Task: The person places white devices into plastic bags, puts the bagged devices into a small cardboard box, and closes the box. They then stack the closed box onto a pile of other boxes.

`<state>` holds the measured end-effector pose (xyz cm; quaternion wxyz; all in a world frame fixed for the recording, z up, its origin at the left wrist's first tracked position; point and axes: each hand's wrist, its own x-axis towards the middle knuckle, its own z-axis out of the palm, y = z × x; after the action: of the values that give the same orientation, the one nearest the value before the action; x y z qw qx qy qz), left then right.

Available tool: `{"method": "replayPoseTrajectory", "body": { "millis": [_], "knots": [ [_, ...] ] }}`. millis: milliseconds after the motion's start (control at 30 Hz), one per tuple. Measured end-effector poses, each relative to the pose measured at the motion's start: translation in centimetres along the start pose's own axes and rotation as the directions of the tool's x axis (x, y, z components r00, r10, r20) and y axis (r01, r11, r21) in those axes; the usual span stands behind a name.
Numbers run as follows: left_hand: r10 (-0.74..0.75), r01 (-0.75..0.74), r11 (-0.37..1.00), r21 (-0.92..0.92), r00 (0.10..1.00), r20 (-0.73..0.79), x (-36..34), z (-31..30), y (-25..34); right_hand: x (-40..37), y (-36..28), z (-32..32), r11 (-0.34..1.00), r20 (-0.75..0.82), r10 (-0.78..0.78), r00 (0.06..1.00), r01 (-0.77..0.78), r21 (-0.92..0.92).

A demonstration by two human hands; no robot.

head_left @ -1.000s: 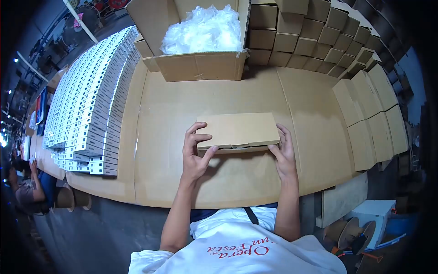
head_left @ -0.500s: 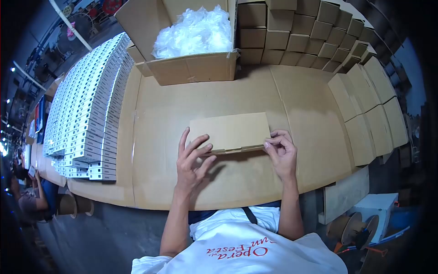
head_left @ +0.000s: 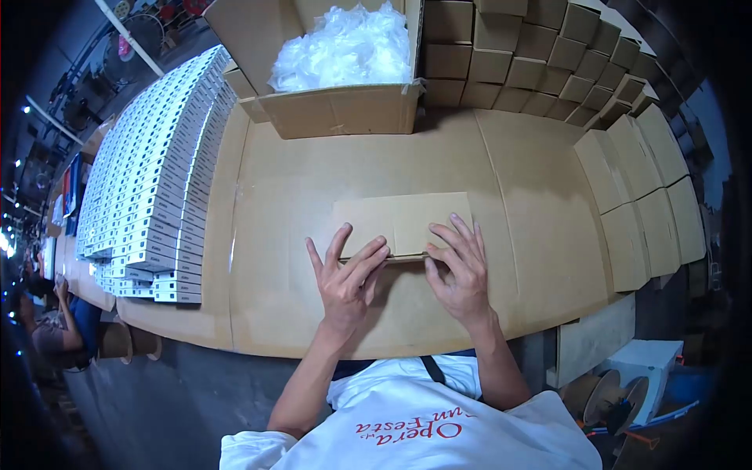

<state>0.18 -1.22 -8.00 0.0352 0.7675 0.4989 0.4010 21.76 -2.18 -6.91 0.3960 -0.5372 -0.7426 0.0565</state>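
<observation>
A flat, closed brown cardboard box point(head_left: 392, 223) lies on the cardboard-covered table point(head_left: 298, 172) in front of me. At its near left edge is my left hand point(head_left: 347, 282), fingers spread, with fingertips touching the front of the lid. My right hand point(head_left: 460, 270) rests on the near right part of the box, its fingers also apart and their tips on the lid and front edge. Neither hand is wrapped round the box. The underside of the box and part of its front edge are hidden by my fingers.
Stacked white boxes point(head_left: 157, 180) stand at the left. An open carton point(head_left: 345, 112) holding clear plastic bags point(head_left: 345, 51) is at the back. Brown boxes point(head_left: 493, 70) are piled behind right, with more point(head_left: 638, 196) at the right edge. A person point(head_left: 63, 329) sits far left.
My right hand has moved left from the box's right corner onto its front and lid, and its fingers have opened. My left hand has shifted right along the front edge.
</observation>
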Motion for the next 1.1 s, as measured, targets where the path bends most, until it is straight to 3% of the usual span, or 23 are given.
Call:
{"method": "replayPoseTrajectory", "body": {
  "millis": [100, 200, 233, 333, 567, 933, 1033, 1100],
  "knots": [
    [-0.010, 0.011, 0.995, 0.097, 1.000, -0.013, -0.6, 0.2, 1.3, -0.5, 0.0, 0.7, 0.983, -0.036, 0.085, 0.996, -0.078, 0.163],
    [-0.019, 0.026, 0.997, 0.078, 0.996, -0.088, -2.0, 1.3, 2.0, -1.1, 0.1, 1.5, 0.982, -0.099, 0.098, 0.990, -0.080, 0.173],
    [-0.053, 0.059, 0.997, 0.054, 0.992, -0.113, -2.1, 1.7, 2.1, -1.1, 0.1, 1.9, 0.970, -0.125, 0.118, 0.985, -0.087, 0.229],
    [-0.185, 0.182, 0.983, -0.033, 0.971, -0.153, -1.5, 1.9, 3.0, -1.0, -0.3, 1.7, 0.983, -0.124, 0.106, 0.987, -0.086, 0.160],
    [-0.283, 0.255, 0.939, -0.232, 0.954, -0.096, -0.5, 2.1, 3.3, -0.8, -0.8, 2.4, 0.974, -0.118, 0.169, 0.979, -0.148, 0.169],
    [-0.274, 0.247, 0.943, -0.221, 0.957, -0.097, 0.0, 2.4, 3.3, -0.7, -0.8, 2.9, 0.985, -0.129, 0.158, 0.979, -0.148, 0.086],
    [-0.237, 0.216, 0.964, -0.153, 0.963, -0.132, -0.3, 2.8, 2.5, -0.9, 0.1, 3.1, 0.960, -0.195, 0.187, 0.963, -0.137, 0.243],
    [-0.185, 0.169, 0.972, -0.165, 0.979, -0.086, 0.7, 1.6, 1.9, -0.2, 0.0, 1.3, 0.984, -0.095, 0.122, 0.988, -0.107, 0.143]
  ]
}}
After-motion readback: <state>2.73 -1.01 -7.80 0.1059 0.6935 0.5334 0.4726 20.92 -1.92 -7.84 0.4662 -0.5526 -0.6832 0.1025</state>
